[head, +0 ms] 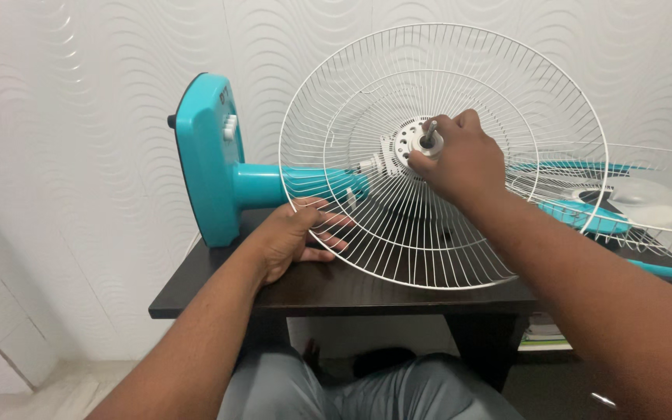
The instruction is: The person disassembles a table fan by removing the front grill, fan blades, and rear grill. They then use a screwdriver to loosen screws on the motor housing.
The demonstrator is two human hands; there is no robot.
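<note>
Guard (398, 233): seated on the motor, blades off beside it;
Left hand (293, 237): your fingers grip its rim;
Right hand (460, 159): pinches the nut (432, 146) at its hub; unclear how tight.

Left hand (293, 237) grips white fan guard (398, 233) rim; right hand (460, 159) at hub (428, 144).

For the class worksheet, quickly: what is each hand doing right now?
Left hand: fingers closed around the rim of the white round wire fan guard.
Right hand: fingers pinching the small white nut at the guard's centre.
</note>
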